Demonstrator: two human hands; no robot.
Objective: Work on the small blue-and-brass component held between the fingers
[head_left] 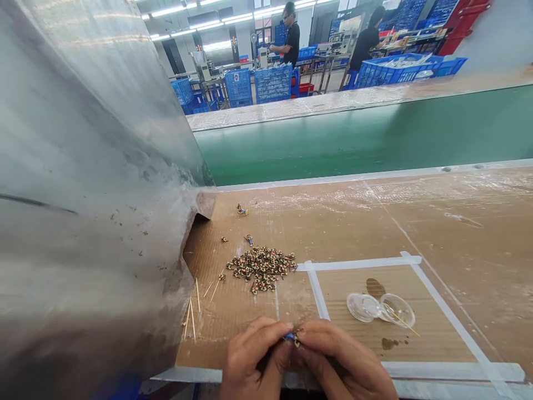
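Observation:
My left hand [252,358] and my right hand [337,361] meet at the near edge of the cardboard-covered bench [437,222]. Both are closed in a pinch on one tiny part with a blue end [290,336], held between thumbs and forefingers. A pile of several small brown-and-gold parts [261,268] lies just beyond the hands. A few stray parts [242,210] lie farther back. Thin wooden sticks [192,311] lie to the left of the pile.
Two small clear round dishes [381,307] with a stick sit inside a white tape square [362,263] on the right. A large metal panel [83,194] walls off the left. A green conveyor belt [353,139] runs behind the bench. Two people stand among blue crates [272,82] far back.

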